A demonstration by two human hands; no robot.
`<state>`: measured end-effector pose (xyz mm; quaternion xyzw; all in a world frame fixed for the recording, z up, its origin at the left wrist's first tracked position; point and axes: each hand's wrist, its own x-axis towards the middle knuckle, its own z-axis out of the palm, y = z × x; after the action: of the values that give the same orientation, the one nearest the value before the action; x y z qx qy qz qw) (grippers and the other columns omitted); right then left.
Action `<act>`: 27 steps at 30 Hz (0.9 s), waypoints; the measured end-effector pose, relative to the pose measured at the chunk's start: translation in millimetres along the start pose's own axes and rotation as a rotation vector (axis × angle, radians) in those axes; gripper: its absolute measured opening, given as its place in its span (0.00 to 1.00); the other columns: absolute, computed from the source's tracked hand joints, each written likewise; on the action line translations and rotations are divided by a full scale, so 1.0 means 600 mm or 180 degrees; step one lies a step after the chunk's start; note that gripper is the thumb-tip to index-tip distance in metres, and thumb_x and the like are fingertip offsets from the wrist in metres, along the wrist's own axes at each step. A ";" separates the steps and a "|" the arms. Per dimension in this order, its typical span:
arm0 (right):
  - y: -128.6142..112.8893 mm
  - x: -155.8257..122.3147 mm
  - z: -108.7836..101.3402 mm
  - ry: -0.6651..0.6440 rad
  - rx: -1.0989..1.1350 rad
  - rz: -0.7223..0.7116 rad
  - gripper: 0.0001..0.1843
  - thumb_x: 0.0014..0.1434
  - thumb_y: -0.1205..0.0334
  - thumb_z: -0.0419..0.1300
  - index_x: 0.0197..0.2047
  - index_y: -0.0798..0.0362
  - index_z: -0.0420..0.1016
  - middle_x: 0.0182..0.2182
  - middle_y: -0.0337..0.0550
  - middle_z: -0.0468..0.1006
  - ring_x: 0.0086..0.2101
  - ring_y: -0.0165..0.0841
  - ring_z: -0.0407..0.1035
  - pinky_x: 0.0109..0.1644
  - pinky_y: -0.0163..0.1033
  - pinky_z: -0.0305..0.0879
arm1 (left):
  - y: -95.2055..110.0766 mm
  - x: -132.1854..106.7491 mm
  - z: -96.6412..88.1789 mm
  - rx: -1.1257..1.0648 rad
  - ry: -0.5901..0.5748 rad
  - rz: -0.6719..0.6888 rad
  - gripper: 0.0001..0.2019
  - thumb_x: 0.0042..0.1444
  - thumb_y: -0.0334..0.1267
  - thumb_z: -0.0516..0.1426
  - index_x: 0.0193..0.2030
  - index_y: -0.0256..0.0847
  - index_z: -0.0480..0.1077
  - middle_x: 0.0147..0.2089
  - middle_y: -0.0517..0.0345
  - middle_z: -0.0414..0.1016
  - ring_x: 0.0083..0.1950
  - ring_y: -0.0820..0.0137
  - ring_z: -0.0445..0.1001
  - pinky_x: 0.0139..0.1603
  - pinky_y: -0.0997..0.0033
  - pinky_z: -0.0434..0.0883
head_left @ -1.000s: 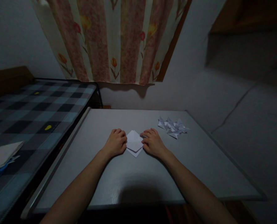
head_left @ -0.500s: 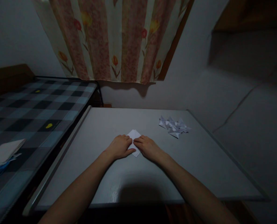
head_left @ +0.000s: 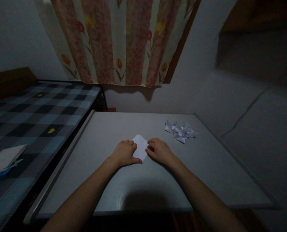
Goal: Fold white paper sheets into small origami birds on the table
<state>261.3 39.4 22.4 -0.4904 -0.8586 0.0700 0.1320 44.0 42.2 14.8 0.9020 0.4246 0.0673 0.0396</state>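
Observation:
A small folded white paper [head_left: 140,147] lies on the grey table [head_left: 157,183] between my two hands. My left hand [head_left: 124,153] rests on its left half, fingers curled, thumb stretched along the lower edge, holding it down. My right hand [head_left: 159,150] is at the paper's right edge, fingers bent and pinched against it. Only the middle strip and the far corner of the paper show.
A heap of several small folded white paper pieces [head_left: 181,131] sits on the table at the back right. A bed with a checked cover [head_left: 37,112] stands along the left, with a pale folded sheet [head_left: 4,158] on it. A flowered curtain [head_left: 124,42] hangs behind.
A second ago my hands were apart with the paper open as a diamond. They came together over it, and now the right hand has drawn back, leaving a narrower folded shape.

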 end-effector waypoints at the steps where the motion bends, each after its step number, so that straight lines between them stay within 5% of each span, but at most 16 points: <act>1: 0.002 0.001 0.002 0.0047 0.0039 0.0139 0.09 0.57 0.58 0.61 0.38 0.54 0.77 0.39 0.48 0.77 0.41 0.39 0.68 0.46 0.41 0.62 | 0.000 0.000 0.000 0.0000 0.0002 0.0007 0.30 0.45 0.69 0.56 0.37 0.40 0.70 0.40 0.47 0.74 0.42 0.56 0.72 0.41 0.59 0.65; 5: 0.009 0.004 0.009 0.0044 0.0182 0.0583 0.24 0.52 0.52 0.66 0.49 0.54 0.72 0.41 0.48 0.74 0.39 0.37 0.69 0.43 0.40 0.62 | 0.000 0.001 0.001 -0.0019 0.0046 -0.0004 0.30 0.44 0.68 0.56 0.36 0.40 0.69 0.40 0.48 0.74 0.42 0.57 0.72 0.41 0.60 0.65; 11: 0.013 0.007 0.011 -0.0071 0.0380 0.0956 0.25 0.48 0.55 0.69 0.48 0.53 0.71 0.38 0.46 0.76 0.37 0.37 0.70 0.39 0.38 0.60 | -0.001 0.001 0.003 -0.0095 0.0088 -0.0048 0.30 0.42 0.68 0.58 0.36 0.40 0.69 0.39 0.49 0.74 0.42 0.58 0.71 0.41 0.60 0.65; 18: 0.009 0.012 0.007 0.0055 0.0606 0.1006 0.08 0.49 0.61 0.66 0.32 0.53 0.74 0.30 0.42 0.76 0.31 0.34 0.68 0.34 0.36 0.57 | -0.002 0.002 0.002 -0.0265 0.0232 0.0017 0.27 0.43 0.64 0.60 0.36 0.41 0.69 0.41 0.51 0.72 0.43 0.59 0.69 0.42 0.60 0.65; 22: 0.008 0.015 0.006 0.0577 0.1094 0.0827 0.04 0.53 0.64 0.61 0.28 0.53 0.73 0.26 0.39 0.75 0.29 0.32 0.67 0.33 0.35 0.58 | -0.013 0.001 0.007 -0.0374 0.0935 -0.0380 0.21 0.50 0.50 0.62 0.47 0.42 0.67 0.48 0.48 0.69 0.51 0.57 0.66 0.49 0.58 0.64; 27: 0.011 0.010 0.005 0.1236 0.1675 0.0602 0.05 0.54 0.63 0.58 0.29 0.52 0.73 0.26 0.39 0.75 0.29 0.32 0.69 0.34 0.35 0.63 | -0.028 -0.002 0.011 -0.0609 0.1672 -0.0559 0.26 0.56 0.41 0.58 0.61 0.41 0.58 0.54 0.47 0.69 0.54 0.59 0.66 0.53 0.57 0.63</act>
<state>262.6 48.1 18.7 -0.5212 -0.7206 0.2064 0.4080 31.5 51.7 5.9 0.8056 0.4885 0.3345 0.0188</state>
